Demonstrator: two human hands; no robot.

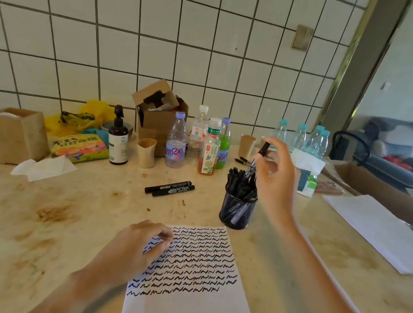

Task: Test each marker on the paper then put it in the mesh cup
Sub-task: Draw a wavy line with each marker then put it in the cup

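While a black capped marker [257, 161] is pinched in the right hand [275, 176] over the nearly full black mesh cup [237, 208], the scribble-covered white paper [199, 274] is pressed by the left hand's [134, 247] loosely curled fingers, and two black markers [170, 188] are left lying on the beige worktop [72, 217].

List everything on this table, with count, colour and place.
mesh cup: one, black, full of markers, centre
loose markers: two, black, left of cup
held marker: one, black, above cup
paper: one, white, black squiggles, front
bottles: four, mixed, back centre
water bottles: four, teal caps, back right
pump bottle: one, dark, back left
cardboard box: one, brown, back
left hand: rests on paper
right hand: holds marker
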